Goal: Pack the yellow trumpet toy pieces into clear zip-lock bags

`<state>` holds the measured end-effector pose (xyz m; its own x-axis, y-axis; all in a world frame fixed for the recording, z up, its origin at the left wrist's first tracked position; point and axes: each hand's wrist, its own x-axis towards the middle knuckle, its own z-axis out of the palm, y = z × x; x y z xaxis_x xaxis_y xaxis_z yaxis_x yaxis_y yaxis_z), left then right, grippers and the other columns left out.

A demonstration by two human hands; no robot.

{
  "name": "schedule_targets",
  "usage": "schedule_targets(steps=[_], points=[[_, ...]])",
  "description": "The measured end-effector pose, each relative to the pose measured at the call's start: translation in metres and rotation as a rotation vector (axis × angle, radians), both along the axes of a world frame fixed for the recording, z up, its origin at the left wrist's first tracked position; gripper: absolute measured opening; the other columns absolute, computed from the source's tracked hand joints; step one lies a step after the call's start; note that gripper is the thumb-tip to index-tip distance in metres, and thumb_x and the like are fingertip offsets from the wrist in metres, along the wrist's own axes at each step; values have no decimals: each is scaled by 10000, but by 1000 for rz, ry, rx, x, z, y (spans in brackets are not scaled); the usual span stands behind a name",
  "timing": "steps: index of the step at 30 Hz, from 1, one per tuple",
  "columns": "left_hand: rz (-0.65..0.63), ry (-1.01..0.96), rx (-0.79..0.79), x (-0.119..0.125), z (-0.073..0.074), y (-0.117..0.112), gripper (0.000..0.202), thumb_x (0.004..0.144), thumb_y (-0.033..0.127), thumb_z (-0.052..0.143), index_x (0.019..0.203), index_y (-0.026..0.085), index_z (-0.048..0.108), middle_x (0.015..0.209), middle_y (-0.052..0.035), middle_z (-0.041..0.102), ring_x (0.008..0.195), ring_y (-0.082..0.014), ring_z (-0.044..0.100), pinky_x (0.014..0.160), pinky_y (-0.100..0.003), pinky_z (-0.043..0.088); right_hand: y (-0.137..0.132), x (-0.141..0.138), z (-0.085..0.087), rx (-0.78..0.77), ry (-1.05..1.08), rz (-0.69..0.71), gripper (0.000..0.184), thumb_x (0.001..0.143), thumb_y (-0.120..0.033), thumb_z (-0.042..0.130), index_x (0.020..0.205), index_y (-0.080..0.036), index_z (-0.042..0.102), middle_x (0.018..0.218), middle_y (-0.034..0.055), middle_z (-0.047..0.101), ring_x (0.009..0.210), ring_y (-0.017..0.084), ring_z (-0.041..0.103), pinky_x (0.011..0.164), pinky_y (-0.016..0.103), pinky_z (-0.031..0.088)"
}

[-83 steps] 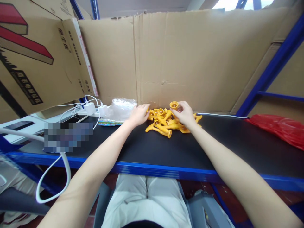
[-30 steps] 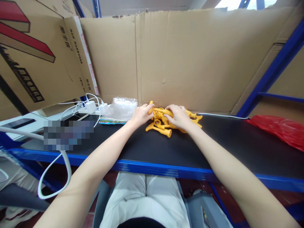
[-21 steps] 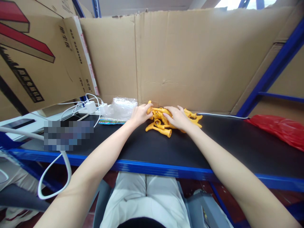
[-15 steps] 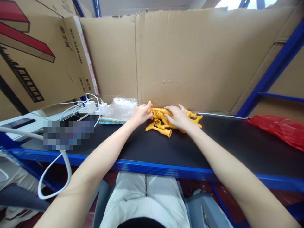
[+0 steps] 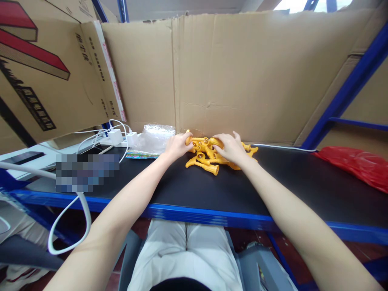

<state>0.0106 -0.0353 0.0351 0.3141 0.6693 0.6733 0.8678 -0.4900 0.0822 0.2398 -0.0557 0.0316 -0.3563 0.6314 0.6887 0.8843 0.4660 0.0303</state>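
Observation:
A pile of yellow plastic pieces [image 5: 209,152] lies on the black tabletop, each a ribbed stem, some with a round open cup at one end and a curved tip at the other. My left hand [image 5: 177,145] is at the pile's left side, its fingers closed round the end of one yellow piece [image 5: 188,140]. On the right, my right hand [image 5: 232,148] curls over the pile, thumb and fingers round another yellow piece [image 5: 216,142]. One loose yellow piece [image 5: 206,165] lies at the front, its cup to the right. My right hand hides part of the pile.
Clear plastic packaging [image 5: 154,139] lies left of the pile, near white chargers and cables [image 5: 115,136]. A red plastic bag [image 5: 354,163] is at the right. Cardboard [image 5: 242,76] walls the back, and a blue rail [image 5: 212,214] edges the table's front.
My right hand has shifted slightly to the right, with the yellow piece in it. My left hand has moved a little left with its piece. The front piece has stayed put.

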Motion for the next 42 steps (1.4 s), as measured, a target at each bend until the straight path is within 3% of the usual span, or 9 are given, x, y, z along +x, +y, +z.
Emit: schedule_targets(steps=[4,10,19,25,30,36,42], points=[[52,-11,-12,-4,-2,4,296,771,336,561,1054,261,606,794,-27,679,704,-176,613,605,-247,409,7,12,3,15,77,-42,262,783,-292,523,1022,-213,595,1027,74,656,986,265,578,1009,564,209],[71,-7,-56,-7,-3,8,296,760,336,564,1044,260,601,781,-29,675,707,-192,619,607,-257,409,24,47,5,-13,402,-105,378,737,-377,577,1069,-196,587,986,86,670,923,242,616,878,439,420],[82,-16,-79,-6,-2,6,299,773,360,542,1051,262,593,798,-33,671,739,-199,617,616,-256,403,33,133,-10,42,616,-553,568,780,-306,518,1314,-132,431,1097,171,619,1004,280,577,856,404,424],[102,-12,-121,-6,-1,5,319,780,369,529,1073,257,585,822,-26,668,760,-185,612,637,-242,399,22,156,-37,-152,681,-869,493,797,-229,497,1283,-172,436,1176,147,581,1043,250,554,855,329,417],[104,-17,-125,-6,-2,5,324,775,360,535,1075,254,594,799,-26,667,751,-189,613,630,-245,399,25,165,-51,-385,614,-859,528,775,-176,506,1297,-220,443,1182,143,575,1069,228,540,861,286,412],[95,-38,-133,-6,-2,4,324,781,346,536,1086,256,600,811,-33,668,762,-193,615,642,-252,407,35,170,-55,-558,529,-854,869,719,-194,532,1462,-265,87,1218,150,550,1106,294,534,924,434,377],[100,-38,-132,-6,-2,4,320,780,321,527,1080,245,605,810,-37,672,758,-196,619,641,-253,408,45,178,-57,-611,509,-826,819,775,-246,470,1463,-266,26,1287,158,506,1172,304,481,994,492,242]])
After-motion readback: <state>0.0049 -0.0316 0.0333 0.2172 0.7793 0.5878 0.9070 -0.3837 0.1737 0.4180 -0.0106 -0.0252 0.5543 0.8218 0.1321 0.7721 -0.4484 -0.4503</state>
